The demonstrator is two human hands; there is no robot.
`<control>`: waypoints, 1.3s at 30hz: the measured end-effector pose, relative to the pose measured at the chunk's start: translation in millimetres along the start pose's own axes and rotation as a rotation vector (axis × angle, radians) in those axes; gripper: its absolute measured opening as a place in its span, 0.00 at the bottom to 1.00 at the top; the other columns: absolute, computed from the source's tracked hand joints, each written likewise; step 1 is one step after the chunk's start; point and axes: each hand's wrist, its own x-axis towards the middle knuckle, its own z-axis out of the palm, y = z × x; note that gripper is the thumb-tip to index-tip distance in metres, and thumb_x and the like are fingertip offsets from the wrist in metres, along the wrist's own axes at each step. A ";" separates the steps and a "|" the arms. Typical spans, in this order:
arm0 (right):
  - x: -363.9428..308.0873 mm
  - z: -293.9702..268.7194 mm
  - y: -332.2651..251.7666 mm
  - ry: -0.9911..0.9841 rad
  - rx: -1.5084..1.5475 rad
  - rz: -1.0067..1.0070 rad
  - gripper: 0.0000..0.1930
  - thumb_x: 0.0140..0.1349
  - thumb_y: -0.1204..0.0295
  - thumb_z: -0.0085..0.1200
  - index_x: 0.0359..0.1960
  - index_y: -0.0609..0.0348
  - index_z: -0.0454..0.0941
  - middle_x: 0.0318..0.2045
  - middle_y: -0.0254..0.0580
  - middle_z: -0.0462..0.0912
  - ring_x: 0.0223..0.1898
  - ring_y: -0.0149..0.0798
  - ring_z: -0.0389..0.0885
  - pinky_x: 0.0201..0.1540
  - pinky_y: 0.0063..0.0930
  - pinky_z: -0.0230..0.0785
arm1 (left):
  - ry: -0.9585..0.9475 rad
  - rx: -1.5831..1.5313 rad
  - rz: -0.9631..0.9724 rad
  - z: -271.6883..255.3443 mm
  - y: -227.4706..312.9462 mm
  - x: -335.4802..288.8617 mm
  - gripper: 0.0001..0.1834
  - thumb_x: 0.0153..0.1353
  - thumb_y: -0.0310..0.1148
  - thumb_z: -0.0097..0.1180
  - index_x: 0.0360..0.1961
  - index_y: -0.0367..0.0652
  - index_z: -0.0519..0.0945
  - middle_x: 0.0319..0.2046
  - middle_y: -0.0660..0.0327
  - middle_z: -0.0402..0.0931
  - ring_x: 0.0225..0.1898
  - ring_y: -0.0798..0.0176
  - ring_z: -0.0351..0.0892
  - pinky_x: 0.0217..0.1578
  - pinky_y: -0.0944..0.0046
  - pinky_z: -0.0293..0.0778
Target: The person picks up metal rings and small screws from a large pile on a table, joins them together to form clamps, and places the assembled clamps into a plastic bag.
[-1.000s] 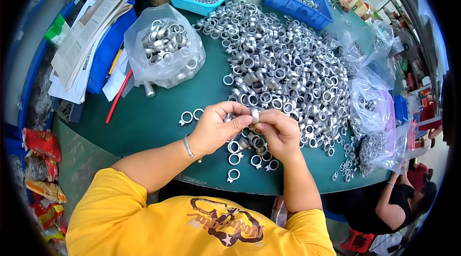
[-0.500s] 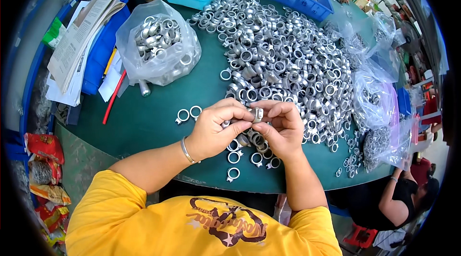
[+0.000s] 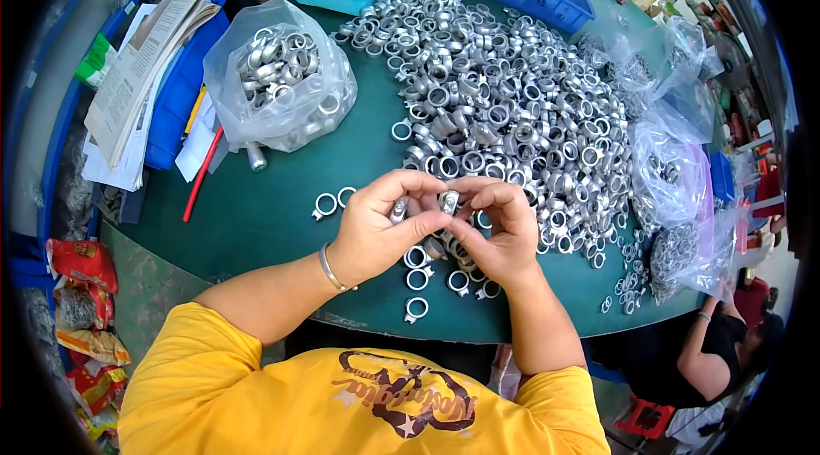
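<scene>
Between my fingertips, in front of the heap, is a metal ring with a small lug, turned edge-on. My left hand is closed, thumb and fingers at the ring's left side. A second metal ring is tucked in the curled fingers of that hand. My right hand pinches the first ring from the other side. Beyond both hands spreads a large heap of similar metal rings. Several loose rings lie on the green table just below my hands, and a loose ring lies to the left.
A clear plastic bag of rings stands at left, near a red rod and papers. Light-blue basket and blue crate hold parts at the back. Bagged thin rings are at right; another person sits there.
The ring between my fingertips has turned and shifted slightly left. My left fingers have lifted a little, so the second ring in them shows more.
</scene>
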 end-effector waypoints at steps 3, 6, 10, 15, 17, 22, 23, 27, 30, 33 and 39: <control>1.8 0.7 0.6 0.023 -0.136 -0.051 0.17 0.46 0.86 0.59 0.34 0.62 0.65 0.42 0.52 0.76 0.33 0.29 0.76 0.32 0.19 0.71 | 0.053 0.034 0.016 1.1 0.0 2.3 0.09 0.57 0.24 0.55 0.40 0.35 0.75 0.28 0.65 0.73 0.26 0.77 0.68 0.25 0.78 0.65; 2.7 0.1 1.8 0.073 0.007 -0.056 0.18 0.46 0.87 0.58 0.36 0.63 0.64 0.42 0.54 0.76 0.32 0.30 0.76 0.32 0.19 0.72 | 0.086 -0.176 -0.215 1.8 5.9 4.5 0.10 0.59 0.24 0.53 0.41 0.35 0.74 0.25 0.64 0.72 0.21 0.78 0.65 0.19 0.79 0.61; 0.9 0.9 0.7 0.096 0.077 -0.016 0.18 0.47 0.87 0.58 0.37 0.64 0.64 0.41 0.55 0.76 0.33 0.30 0.77 0.34 0.21 0.74 | 0.088 -0.391 -0.312 0.5 0.7 5.1 0.08 0.60 0.26 0.52 0.39 0.34 0.74 0.23 0.63 0.72 0.18 0.78 0.61 0.16 0.78 0.57; 0.4 -1.7 0.0 0.080 0.073 -0.013 0.18 0.47 0.87 0.59 0.37 0.64 0.64 0.40 0.54 0.77 0.33 0.30 0.77 0.35 0.21 0.74 | 0.089 -0.444 -0.379 0.0 1.7 4.7 0.08 0.60 0.26 0.52 0.39 0.34 0.74 0.24 0.62 0.72 0.17 0.77 0.61 0.17 0.78 0.58; -0.3 -2.2 -0.2 0.081 0.065 -0.006 0.19 0.46 0.87 0.59 0.37 0.64 0.64 0.40 0.54 0.77 0.33 0.29 0.77 0.36 0.21 0.74 | 0.082 -0.456 -0.396 -0.5 1.2 5.1 0.08 0.59 0.26 0.52 0.39 0.34 0.74 0.24 0.62 0.72 0.17 0.77 0.61 0.17 0.78 0.58; 2.2 -1.3 -6.2 0.077 0.113 0.101 0.21 0.46 0.87 0.59 0.44 0.68 0.68 0.39 0.49 0.77 0.33 0.29 0.77 0.37 0.20 0.73 | 0.090 -0.417 -0.332 -1.5 -5.3 5.2 0.08 0.57 0.23 0.55 0.39 0.35 0.75 0.25 0.62 0.73 0.18 0.77 0.62 0.18 0.78 0.59; 1.7 1.0 -7.6 0.122 0.158 0.121 0.18 0.48 0.85 0.59 0.44 0.68 0.72 0.37 0.46 0.78 0.33 0.30 0.77 0.37 0.20 0.72 | 0.090 -0.416 -0.332 -1.0 -3.2 5.2 0.08 0.57 0.23 0.55 0.39 0.35 0.75 0.25 0.62 0.73 0.18 0.77 0.62 0.18 0.78 0.59; 2.2 -8.4 -4.8 0.040 0.036 0.086 0.08 0.52 0.80 0.58 0.35 0.66 0.78 0.34 0.44 0.78 0.33 0.33 0.77 0.36 0.21 0.72 | 0.107 -0.147 -0.118 0.3 -0.3 5.1 0.08 0.53 0.20 0.57 0.36 0.35 0.77 0.29 0.61 0.75 0.24 0.76 0.68 0.22 0.78 0.64; 4.6 -11.3 -6.7 -0.002 0.051 0.061 0.09 0.50 0.80 0.59 0.35 0.65 0.78 0.34 0.44 0.79 0.34 0.35 0.78 0.37 0.23 0.72 | 0.114 -0.092 -0.056 0.6 2.7 3.1 0.08 0.52 0.19 0.58 0.35 0.35 0.77 0.32 0.61 0.75 0.27 0.76 0.71 0.25 0.78 0.67; 5.6 -7.8 -7.0 -0.018 0.005 0.008 0.10 0.48 0.80 0.60 0.34 0.62 0.78 0.34 0.44 0.80 0.35 0.37 0.79 0.37 0.24 0.71 | 0.133 -0.138 -0.098 -0.6 0.6 2.5 0.07 0.52 0.19 0.57 0.34 0.35 0.78 0.34 0.61 0.75 0.28 0.75 0.72 0.26 0.78 0.68; 7.8 -8.5 -3.7 -0.042 -0.148 -0.110 0.11 0.43 0.81 0.62 0.31 0.61 0.79 0.35 0.44 0.81 0.35 0.39 0.80 0.36 0.26 0.72 | 0.102 -0.064 -0.028 -3.6 2.0 2.9 0.06 0.54 0.19 0.56 0.34 0.34 0.78 0.33 0.60 0.75 0.26 0.74 0.72 0.25 0.77 0.69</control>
